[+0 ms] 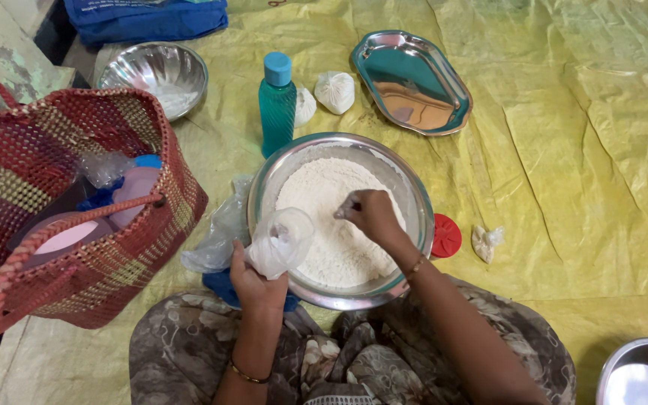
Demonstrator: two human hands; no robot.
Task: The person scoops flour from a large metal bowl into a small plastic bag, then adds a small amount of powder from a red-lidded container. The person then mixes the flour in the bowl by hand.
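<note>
A large steel bowl (pixel 414 201) holding white flour (pixel 316 196) sits on the yellow sheet in front of my knees. My left hand (pixel 253 283) grips a small clear plastic bag (pixel 283 240) with white powder in it, held over the bowl's near left rim. My right hand (pixel 370 213) hovers above the flour with fingertips pinched together, sprinkling something white. I cannot tell exactly what the pinch contains.
A woven red basket (pixel 76 217) with lids and plastic stands at left. Beyond the bowl are a teal bottle (pixel 277 101), two tied white pouches (pixel 334 91), a steel tray (pixel 412 81) and a smaller steel bowl (pixel 155 73). A red lid (pixel 446 235) and a small pouch (pixel 484 241) lie right.
</note>
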